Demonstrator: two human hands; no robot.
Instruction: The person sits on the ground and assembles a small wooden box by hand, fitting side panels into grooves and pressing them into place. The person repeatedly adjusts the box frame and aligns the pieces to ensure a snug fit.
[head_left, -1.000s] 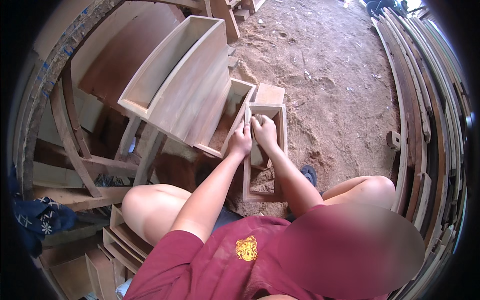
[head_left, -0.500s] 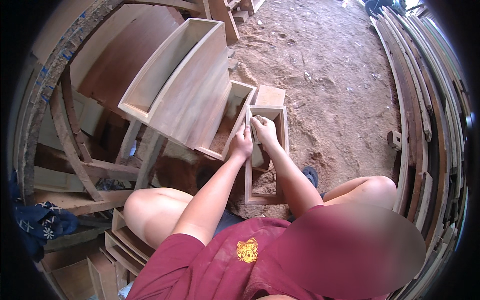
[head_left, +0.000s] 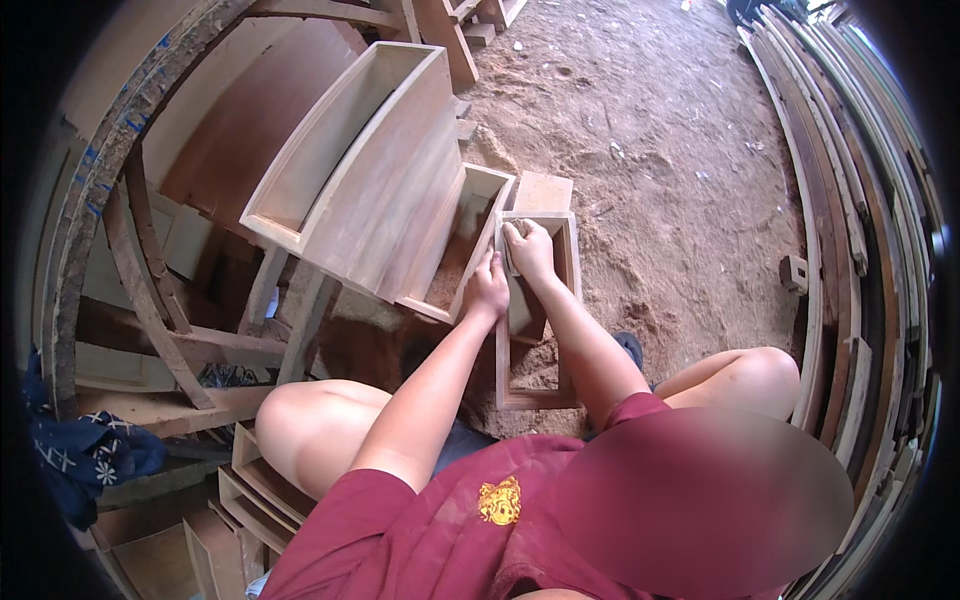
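Observation:
An open wooden frame (head_left: 537,399), long and box-like, stands between my legs with its narrow end toward me. My left hand (head_left: 487,285) grips its left wall from outside, fingers closed over the edge. Near the far left corner, my right hand (head_left: 530,250) is closed and pressed to the inner side of that same wall. A small brownish piece shows at its fingertips, too covered to name. Against the frame's left side is an open wooden drawer box (head_left: 428,306). Behind the frame's far end sits a pale wooden block (head_left: 545,190).
A larger wooden box (head_left: 375,190) leans at the left beside a rough timber frame (head_left: 125,130). Long planks (head_left: 840,230) are stacked along the right. Sawdust covers the ground (head_left: 640,150). Drawer parts (head_left: 245,490) and a dark blue cloth (head_left: 90,455) lie at lower left.
My right hand has slid slightly away from me along the inside of the left wall. My left hand keeps its hold, and the whole view has shifted a little.

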